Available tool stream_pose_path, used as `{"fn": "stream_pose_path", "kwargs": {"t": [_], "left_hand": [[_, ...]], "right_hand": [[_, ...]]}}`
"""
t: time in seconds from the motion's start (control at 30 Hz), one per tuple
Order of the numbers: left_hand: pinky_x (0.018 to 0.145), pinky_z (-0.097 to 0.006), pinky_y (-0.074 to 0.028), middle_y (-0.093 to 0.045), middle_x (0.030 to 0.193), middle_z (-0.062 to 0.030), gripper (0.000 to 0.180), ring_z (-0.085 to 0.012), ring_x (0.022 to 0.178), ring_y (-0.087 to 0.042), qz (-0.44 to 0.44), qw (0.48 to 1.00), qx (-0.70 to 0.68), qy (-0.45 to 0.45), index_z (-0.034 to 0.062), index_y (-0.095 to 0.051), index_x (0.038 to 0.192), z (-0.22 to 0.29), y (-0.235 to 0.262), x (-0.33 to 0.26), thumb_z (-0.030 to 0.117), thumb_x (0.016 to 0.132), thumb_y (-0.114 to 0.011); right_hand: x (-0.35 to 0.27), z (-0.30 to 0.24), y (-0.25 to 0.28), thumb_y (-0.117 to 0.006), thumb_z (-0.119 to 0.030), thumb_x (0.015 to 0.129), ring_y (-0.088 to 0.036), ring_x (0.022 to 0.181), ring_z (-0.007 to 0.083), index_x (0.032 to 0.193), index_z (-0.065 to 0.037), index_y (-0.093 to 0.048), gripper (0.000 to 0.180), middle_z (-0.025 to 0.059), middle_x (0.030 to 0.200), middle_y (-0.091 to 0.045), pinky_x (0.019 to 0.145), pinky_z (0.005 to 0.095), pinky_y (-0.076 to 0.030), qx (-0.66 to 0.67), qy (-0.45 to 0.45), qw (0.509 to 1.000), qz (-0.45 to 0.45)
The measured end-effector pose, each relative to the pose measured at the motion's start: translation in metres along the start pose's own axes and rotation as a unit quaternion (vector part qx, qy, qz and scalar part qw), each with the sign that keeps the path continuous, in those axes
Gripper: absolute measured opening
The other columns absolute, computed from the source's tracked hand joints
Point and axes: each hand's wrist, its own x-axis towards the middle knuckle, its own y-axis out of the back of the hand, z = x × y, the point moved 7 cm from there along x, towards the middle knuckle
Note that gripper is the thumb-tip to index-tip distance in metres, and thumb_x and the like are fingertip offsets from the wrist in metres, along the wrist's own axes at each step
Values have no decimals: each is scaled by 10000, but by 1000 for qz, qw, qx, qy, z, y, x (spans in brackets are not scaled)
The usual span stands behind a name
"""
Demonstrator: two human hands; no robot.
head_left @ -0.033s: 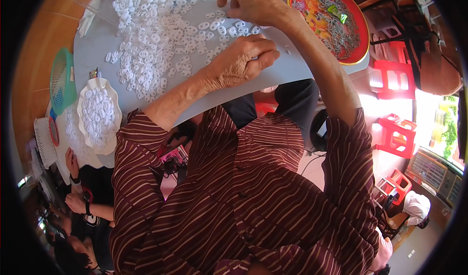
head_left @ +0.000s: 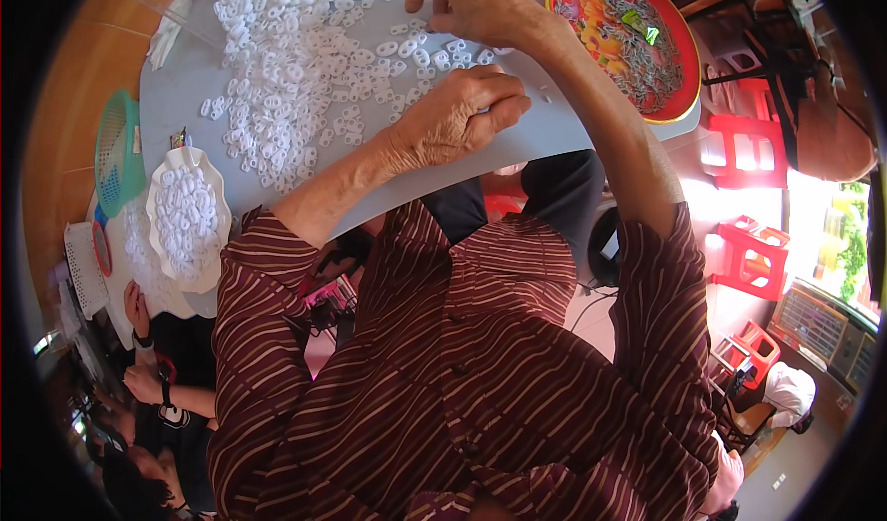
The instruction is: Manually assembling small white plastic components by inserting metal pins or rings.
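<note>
A large heap of small white oval plastic pieces with two holes (head_left: 277,87) covers the left of the grey table (head_left: 388,209), with loose ones scattered toward my hands. My left hand (head_left: 459,119) is closed near the table's front edge, thumb against curled fingers. What it holds, if anything, is hidden. Farther off, my right hand (head_left: 476,8) hovers beside the loose white pieces, index finger and thumb apart, with nothing visible between them. Right of my right forearm, a red round basin (head_left: 686,78) holds many tiny grey spring-like parts.
A white scalloped dish (head_left: 219,216) of white pieces stands at the left, beside a green basket (head_left: 117,151). Another person's hands (head_left: 139,384) are at lower left. Red plastic stools (head_left: 753,151) stand on the floor at right. A crumpled white cloth-like item (head_left: 169,31) lies at far left.
My right hand has shifted very slightly to the left. My left hand stays where it was.
</note>
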Motion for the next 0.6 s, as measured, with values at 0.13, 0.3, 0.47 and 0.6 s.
{"fn": "stream_pose_path", "kwargs": {"t": [0.13, 0.3, 0.47, 0.6], "left_hand": [[670, -337, -444, -564, 777, -132, 160, -271, 736, -564, -10, 999, -7, 39, -36, -573, 846, -5, -2, -2, 116, 866, -525], [681, -340, -445, -568, 778, -135, 159, -275, 753, -566, -10, 1000, -12, 22, -36, -571, 839, -4, -3, -2, 113, 859, -518], [678, -319, -443, -561, 750, -119, 155, -240, 733, -556, -3, 1000, 0, 9, -23, -568, 841, 1, 0, -2, 120, 861, -510], [666, -268, -427, -553, 707, -53, 215, -141, 695, -531, 16, 991, -78, 104, 0, -562, 840, -10, 4, -2, 179, 921, -476]], "right_hand": [[13, -8, -9, -635, -47, 770, -654, 806, 226, 1001, -59, -645, 231, 109, 865, -680, 728, 327, -510, -43, 53, 996, -51], [17, -16, -10, -609, -142, 752, -625, 772, 351, 723, -10, -605, 135, 200, 772, -637, 701, 396, -493, -72, 162, 982, -59], [-1, -19, 14, -626, -110, 735, -633, 736, 307, 764, 30, -611, 143, 194, 780, -640, 673, 369, -497, -7, 14, 998, -58], [-38, -2, 47, -620, -55, 791, -608, 680, 152, 916, 68, -592, 178, 95, 762, -640, 624, 277, -490, 241, -114, 962, 53]]}}
